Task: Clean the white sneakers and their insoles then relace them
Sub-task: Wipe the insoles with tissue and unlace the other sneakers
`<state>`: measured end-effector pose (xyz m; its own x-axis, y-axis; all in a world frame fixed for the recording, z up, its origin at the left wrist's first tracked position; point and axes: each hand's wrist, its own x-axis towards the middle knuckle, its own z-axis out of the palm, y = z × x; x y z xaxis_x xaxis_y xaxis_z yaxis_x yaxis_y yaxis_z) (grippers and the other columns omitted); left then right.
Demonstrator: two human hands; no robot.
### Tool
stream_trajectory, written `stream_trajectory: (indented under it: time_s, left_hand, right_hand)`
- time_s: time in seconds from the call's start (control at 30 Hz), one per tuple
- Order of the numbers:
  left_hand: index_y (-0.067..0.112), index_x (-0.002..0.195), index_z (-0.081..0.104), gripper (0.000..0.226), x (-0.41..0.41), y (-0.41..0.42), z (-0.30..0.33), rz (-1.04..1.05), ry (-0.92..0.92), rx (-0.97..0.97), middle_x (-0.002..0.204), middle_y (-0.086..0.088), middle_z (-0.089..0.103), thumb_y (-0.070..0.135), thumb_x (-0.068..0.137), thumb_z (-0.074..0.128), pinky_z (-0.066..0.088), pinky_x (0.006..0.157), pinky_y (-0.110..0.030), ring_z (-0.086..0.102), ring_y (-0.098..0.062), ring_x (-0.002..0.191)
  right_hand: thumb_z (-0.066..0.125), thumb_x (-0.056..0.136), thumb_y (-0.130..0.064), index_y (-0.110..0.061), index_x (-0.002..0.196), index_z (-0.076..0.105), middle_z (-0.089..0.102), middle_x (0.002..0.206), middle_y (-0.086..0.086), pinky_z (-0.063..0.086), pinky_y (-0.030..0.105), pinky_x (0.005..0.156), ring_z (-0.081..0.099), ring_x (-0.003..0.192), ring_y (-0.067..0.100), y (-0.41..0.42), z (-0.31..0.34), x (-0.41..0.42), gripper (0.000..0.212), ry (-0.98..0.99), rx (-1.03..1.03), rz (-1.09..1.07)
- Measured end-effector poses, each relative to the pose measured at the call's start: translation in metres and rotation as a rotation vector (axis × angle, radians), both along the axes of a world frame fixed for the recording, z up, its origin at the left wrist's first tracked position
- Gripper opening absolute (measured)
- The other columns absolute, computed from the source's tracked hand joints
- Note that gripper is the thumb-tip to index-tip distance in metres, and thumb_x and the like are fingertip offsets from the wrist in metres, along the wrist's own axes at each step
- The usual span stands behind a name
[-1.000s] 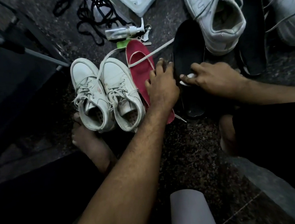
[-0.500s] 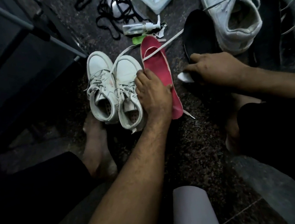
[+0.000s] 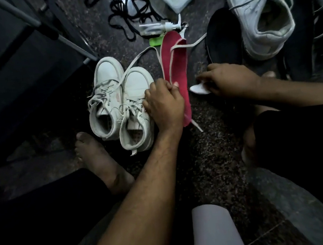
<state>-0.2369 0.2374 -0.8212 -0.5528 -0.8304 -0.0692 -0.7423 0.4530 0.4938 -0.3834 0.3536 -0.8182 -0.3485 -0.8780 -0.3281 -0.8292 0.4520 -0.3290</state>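
Heads up: your left hand (image 3: 163,104) is gripping the red insole (image 3: 177,76) beside the small sneakers (image 3: 122,106), right hand (image 3: 230,83) pinching a white wipe (image 3: 198,89). That loose lace (image 3: 178,47) draped over the insole could snag and drag along when you lift.

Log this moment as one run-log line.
left hand: gripping red insole edge | right hand: holding white wipe | small white sneakers: laced, on floor

Between your hands lies a pink-red foam insole (image 3: 178,74); left of your left hand (image 3: 163,104), two off-white leather sneakers (image 3: 122,104); the speckled dark granite floor (image 3: 211,157) runs beneath.
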Motion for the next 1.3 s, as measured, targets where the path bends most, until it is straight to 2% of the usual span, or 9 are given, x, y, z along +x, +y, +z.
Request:
stream_trajectory:
  time_s: [0.23, 0.43, 0.53, 0.6, 0.73, 0.93, 1.07, 1.17, 1.3]
  left_hand:
    - [0.006, 0.089, 0.049, 0.018, 0.010, -0.011, 0.023, 0.113, 0.359, -0.149, 0.078, -0.009, 0.058, 0.022, 0.098, 0.049, 0.040, 0.068, -0.043, 0.054, -0.035, 0.075]
    - [-0.001, 0.098, 0.045, 0.018, 0.002, -0.016, 0.025, 0.097, 0.546, 0.125, 0.074, 0.004, 0.054, 0.016, 0.102, 0.051, 0.040, 0.057, -0.029, 0.055, -0.018, 0.062]
    - [0.006, 0.107, 0.048, 0.017, -0.011, -0.006, 0.012, 0.078, 0.482, 0.293, 0.078, -0.005, 0.066, 0.021, 0.101, 0.054, 0.040, 0.058, -0.015, 0.059, -0.010, 0.062]
    - [0.011, 0.115, 0.049, 0.020, -0.019, 0.003, 0.000, 0.117, 0.416, 0.383, 0.081, -0.006, 0.069, 0.022, 0.100, 0.055, 0.044, 0.060, -0.021, 0.061, -0.012, 0.065]
    - [0.011, 0.123, 0.048, 0.033, -0.025, 0.023, -0.014, 0.099, 0.297, 0.546, 0.091, 0.003, 0.065, 0.009, 0.093, 0.063, 0.050, 0.067, -0.023, 0.063, -0.015, 0.077]
    - [0.006, 0.112, 0.065, 0.036, -0.021, 0.020, -0.023, -0.162, 0.091, 0.363, 0.112, -0.010, 0.054, -0.005, 0.078, 0.072, 0.040, 0.093, -0.020, 0.056, -0.023, 0.103]
    - [0.011, 0.104, 0.071, 0.028, -0.014, 0.005, -0.027, -0.279, 0.017, 0.296, 0.128, -0.009, 0.047, 0.005, 0.078, 0.075, 0.045, 0.103, -0.038, 0.052, -0.024, 0.118]
    - [0.018, 0.126, 0.065, 0.061, -0.006, -0.009, -0.021, -0.516, -0.115, 0.310, 0.159, -0.009, 0.028, 0.009, 0.069, 0.084, 0.035, 0.115, -0.044, 0.036, -0.028, 0.142]
    - [0.042, 0.142, 0.049, 0.089, -0.005, -0.024, -0.002, -0.692, -0.427, 0.200, 0.168, 0.007, -0.003, 0.033, 0.063, 0.090, 0.021, 0.112, -0.056, 0.010, -0.023, 0.152]
  right_hand:
    - [0.056, 0.097, -0.024, -0.028, 0.156, 0.023, 0.049, 0.113, 0.014, 0.050, 0.042, 0.083, 0.060, 0.100, 0.036, -0.031, -0.023, 0.016, 0.067, -0.194, 0.157, 0.263]
    - [0.046, 0.101, -0.023, -0.040, 0.155, 0.015, 0.046, 0.109, 0.009, 0.043, 0.036, 0.059, 0.061, 0.088, 0.028, -0.029, -0.016, -0.001, 0.065, -0.042, 0.155, 0.321]
    - [0.050, 0.095, -0.026, -0.024, 0.141, 0.046, 0.052, 0.111, 0.015, 0.052, 0.045, 0.070, 0.062, 0.096, 0.037, -0.013, -0.012, -0.016, 0.046, -0.050, 0.047, 0.066]
    - [0.045, 0.090, -0.034, -0.013, 0.122, 0.062, 0.056, 0.104, 0.018, 0.051, 0.046, 0.080, 0.061, 0.097, 0.041, -0.001, -0.008, -0.025, 0.041, -0.091, -0.068, -0.154]
    - [0.035, 0.087, -0.050, -0.012, 0.109, 0.058, 0.066, 0.106, 0.013, 0.047, 0.041, 0.080, 0.061, 0.098, 0.033, 0.018, 0.006, -0.028, 0.050, -0.061, -0.339, -0.462]
    - [0.037, 0.090, -0.045, -0.021, 0.121, 0.057, 0.052, 0.110, 0.010, 0.054, 0.045, 0.068, 0.061, 0.091, 0.035, 0.014, 0.007, -0.009, 0.044, -0.064, -0.287, -0.021]
    - [0.044, 0.101, -0.038, -0.026, 0.130, 0.057, 0.050, 0.117, 0.009, 0.053, 0.041, 0.070, 0.060, 0.099, 0.034, 0.018, -0.013, -0.009, 0.034, 0.125, -0.072, 0.312]
    - [0.027, 0.100, -0.028, -0.014, 0.135, 0.056, 0.052, 0.127, 0.017, 0.047, 0.046, 0.086, 0.054, 0.110, 0.037, 0.020, -0.015, -0.007, 0.048, 0.081, -0.043, 0.321]
    - [0.042, 0.102, -0.038, -0.021, 0.127, 0.056, 0.050, 0.117, 0.011, 0.054, 0.045, 0.071, 0.059, 0.102, 0.032, 0.017, -0.012, -0.006, 0.034, 0.068, -0.122, 0.281]
